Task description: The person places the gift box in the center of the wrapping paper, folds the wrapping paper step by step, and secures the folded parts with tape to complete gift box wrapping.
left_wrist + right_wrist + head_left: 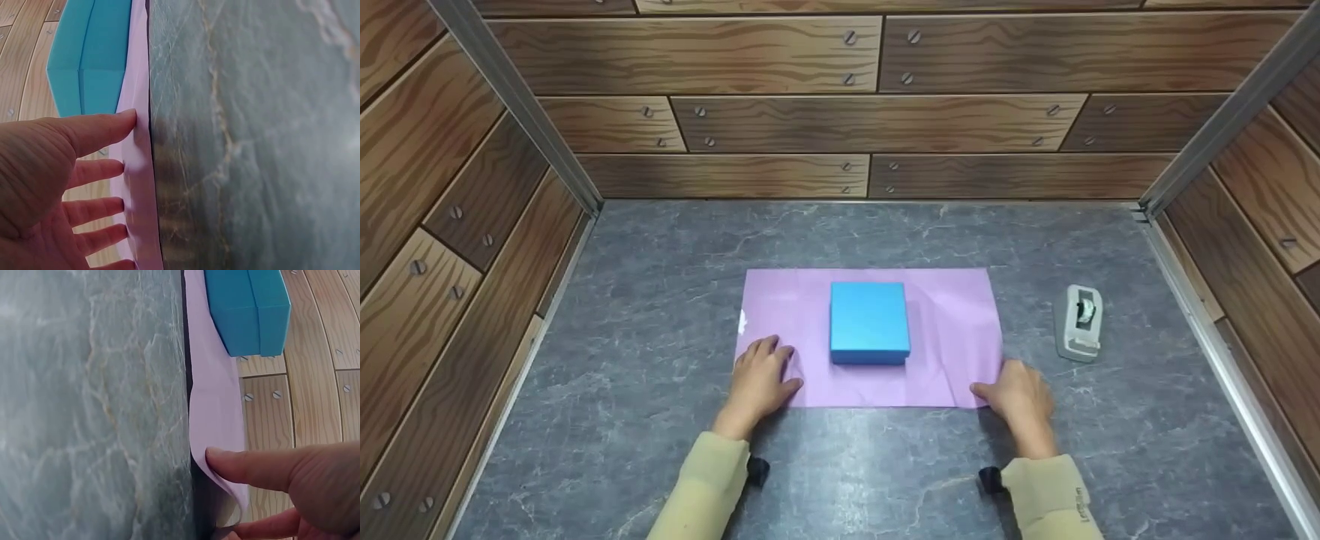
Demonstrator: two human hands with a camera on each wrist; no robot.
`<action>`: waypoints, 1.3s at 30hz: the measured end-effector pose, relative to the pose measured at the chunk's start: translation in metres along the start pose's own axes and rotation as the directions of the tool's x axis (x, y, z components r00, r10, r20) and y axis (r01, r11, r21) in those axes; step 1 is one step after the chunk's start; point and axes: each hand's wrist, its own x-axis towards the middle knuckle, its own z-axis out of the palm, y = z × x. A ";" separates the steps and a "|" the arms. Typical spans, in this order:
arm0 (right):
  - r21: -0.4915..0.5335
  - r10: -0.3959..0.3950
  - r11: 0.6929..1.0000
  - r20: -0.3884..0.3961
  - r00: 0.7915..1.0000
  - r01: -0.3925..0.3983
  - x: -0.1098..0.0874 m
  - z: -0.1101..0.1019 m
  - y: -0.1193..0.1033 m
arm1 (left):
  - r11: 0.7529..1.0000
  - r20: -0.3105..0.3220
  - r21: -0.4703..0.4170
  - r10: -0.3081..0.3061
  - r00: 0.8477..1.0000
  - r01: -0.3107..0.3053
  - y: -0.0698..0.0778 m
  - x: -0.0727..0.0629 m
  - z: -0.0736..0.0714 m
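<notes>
A sheet of purple paper [945,315] lies on the grey marbled table, with a closed blue box [870,319] standing near its middle. The left hand [759,382] rests its fingertips on the front left part of the sheet, fingers spread and nearly straight. In the left wrist view its thumb [107,130] touches the paper beside the box. At the front right corner the right hand [1020,394] pinches the sheet; the right wrist view shows its thumb [247,467] on top, a finger underneath, and the edge curling up.
A grey tape dispenser [1080,322] with a roll in it stands right of the paper. Wood-patterned panels [780,124] wall the table at the back and both sides, with metal rails [1222,367] along the edges. A small white patch [742,322] marks the sheet's left edge.
</notes>
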 end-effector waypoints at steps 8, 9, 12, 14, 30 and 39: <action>0.115 -0.065 0.991 -0.028 0.997 0.068 -0.002 0.000 0.005 | 1.000 0.011 -0.007 -0.005 1.000 0.005 0.002 -0.001 -0.001; 0.136 -0.071 0.988 -0.040 0.997 0.076 -0.002 0.000 0.005 | 1.000 0.011 -0.008 -0.005 1.000 0.005 0.002 -0.001 -0.001; 0.211 -0.075 0.973 -0.086 0.994 0.091 -0.002 -0.002 0.006 | 1.000 0.013 -0.011 -0.004 1.000 0.004 0.001 -0.001 -0.002; 0.281 -0.068 0.954 -0.130 0.989 0.103 -0.002 -0.003 0.005 | 1.000 0.013 -0.014 -0.003 1.000 0.004 0.001 -0.001 -0.002; 0.575 -0.147 0.746 -0.350 0.925 0.336 -0.015 0.003 -0.027 | 0.996 -0.050 -0.086 -0.014 0.999 0.009 0.006 0.006 -0.010; 0.605 -0.226 0.695 -0.330 0.916 0.389 -0.025 0.006 -0.052 | 0.964 -0.173 -0.257 0.029 0.985 -0.073 0.028 0.013 -0.018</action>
